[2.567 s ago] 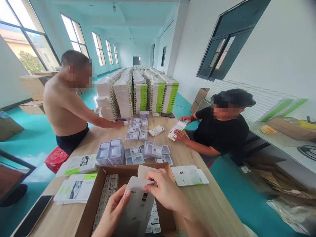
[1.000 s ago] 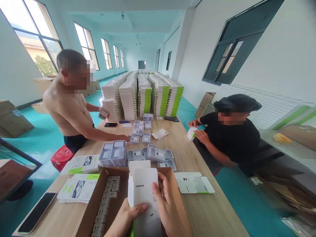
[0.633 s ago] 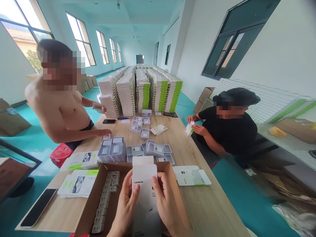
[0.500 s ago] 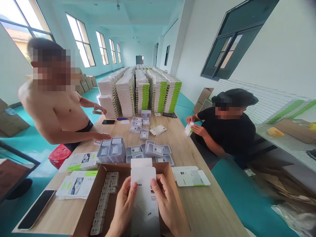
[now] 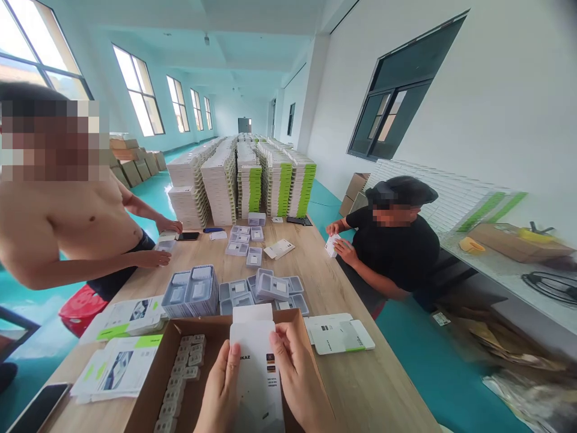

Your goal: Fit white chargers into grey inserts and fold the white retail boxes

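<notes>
Upright in front of me is a white printed folding carton [image 5: 255, 379], its top flap sticking up. My left hand [image 5: 220, 385] grips its left edge, thumb on the front. On the opposite edge my right hand [image 5: 298, 376] is closed with its thumb near the dark printed squares. Both hands are above an open brown cardboard box [image 5: 146, 391]. Inside that box, small clear plastic cases [image 5: 174, 385] stand in rows along the left side. The carton's lower end runs out of the picture.
Flat cartons [image 5: 118, 368] lie left, more cartons [image 5: 342, 334] right. Plastic trays [image 5: 259, 288] and a tray stack [image 5: 190, 291] stand beyond the box. A phone [image 5: 45, 409] lies front left. One co-worker [image 5: 67, 240] stands left; another [image 5: 392, 240] sits right, holding a small box.
My view has swung right and slightly upward. The carton has turned a little, showing more print by my right thumb. The left co-worker's hands have come together around a tray.
</notes>
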A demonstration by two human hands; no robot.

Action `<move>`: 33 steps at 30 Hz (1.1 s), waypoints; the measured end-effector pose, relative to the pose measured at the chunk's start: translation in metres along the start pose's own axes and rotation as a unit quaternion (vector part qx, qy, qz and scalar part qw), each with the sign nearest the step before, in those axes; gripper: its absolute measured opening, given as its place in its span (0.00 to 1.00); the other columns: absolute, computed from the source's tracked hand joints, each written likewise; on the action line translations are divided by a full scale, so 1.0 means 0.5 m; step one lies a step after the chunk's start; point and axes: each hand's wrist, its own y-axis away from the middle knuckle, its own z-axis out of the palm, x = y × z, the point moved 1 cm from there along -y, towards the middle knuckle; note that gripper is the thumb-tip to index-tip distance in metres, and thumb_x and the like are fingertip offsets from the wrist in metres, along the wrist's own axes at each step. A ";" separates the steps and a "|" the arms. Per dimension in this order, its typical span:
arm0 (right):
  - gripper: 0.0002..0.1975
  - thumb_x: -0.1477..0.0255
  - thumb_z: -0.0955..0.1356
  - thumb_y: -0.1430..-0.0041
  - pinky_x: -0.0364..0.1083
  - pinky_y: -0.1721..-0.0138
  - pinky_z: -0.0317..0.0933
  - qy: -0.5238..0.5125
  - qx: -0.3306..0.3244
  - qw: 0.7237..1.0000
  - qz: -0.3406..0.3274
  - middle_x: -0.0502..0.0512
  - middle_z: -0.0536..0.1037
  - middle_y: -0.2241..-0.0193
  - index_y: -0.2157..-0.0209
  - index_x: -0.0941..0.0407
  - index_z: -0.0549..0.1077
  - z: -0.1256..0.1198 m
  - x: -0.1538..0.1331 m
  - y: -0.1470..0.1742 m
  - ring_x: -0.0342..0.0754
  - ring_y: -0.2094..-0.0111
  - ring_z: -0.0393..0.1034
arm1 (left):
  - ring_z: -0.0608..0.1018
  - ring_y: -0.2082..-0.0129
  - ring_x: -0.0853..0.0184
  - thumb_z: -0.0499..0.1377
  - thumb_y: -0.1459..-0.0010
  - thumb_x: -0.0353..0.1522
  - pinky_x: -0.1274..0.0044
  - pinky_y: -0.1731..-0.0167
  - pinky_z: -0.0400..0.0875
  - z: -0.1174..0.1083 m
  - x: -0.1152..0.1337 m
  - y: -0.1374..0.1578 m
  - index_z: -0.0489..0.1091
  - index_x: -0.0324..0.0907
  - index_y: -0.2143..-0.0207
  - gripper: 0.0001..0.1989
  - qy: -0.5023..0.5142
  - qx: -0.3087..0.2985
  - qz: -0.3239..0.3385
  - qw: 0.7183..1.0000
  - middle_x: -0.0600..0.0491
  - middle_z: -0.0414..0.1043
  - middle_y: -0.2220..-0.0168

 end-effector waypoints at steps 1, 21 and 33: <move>0.27 0.42 0.65 0.40 0.47 0.58 0.70 -0.020 0.021 1.000 0.002 0.57 0.79 0.60 0.60 0.51 0.74 -0.002 -0.002 -0.004 0.53 0.60 0.75 | 0.82 0.60 0.53 0.60 0.45 0.59 0.73 0.67 0.74 0.000 0.000 0.004 0.76 0.39 0.55 0.33 -0.002 0.004 -0.001 1.000 0.44 0.84 0.60; 0.20 0.59 0.72 0.41 0.48 0.63 0.70 -0.130 -0.264 0.955 0.042 0.53 0.85 0.65 0.51 0.55 0.81 -0.009 -0.065 -0.021 0.53 0.62 0.78 | 0.81 0.55 0.51 0.63 0.47 0.57 0.72 0.63 0.76 -0.053 -0.049 0.045 0.77 0.41 0.48 0.34 -0.049 0.089 -0.046 0.994 0.45 0.83 0.52; 0.21 0.66 0.69 0.32 0.57 0.44 0.62 0.271 -0.050 0.898 -0.343 0.55 0.80 0.49 0.39 0.44 0.71 -0.030 -0.034 0.012 0.55 0.51 0.73 | 0.76 0.44 0.46 0.58 0.49 0.63 0.69 0.52 0.74 -0.009 -0.007 0.042 0.74 0.39 0.51 0.40 -0.030 0.072 -0.027 0.997 0.41 0.79 0.47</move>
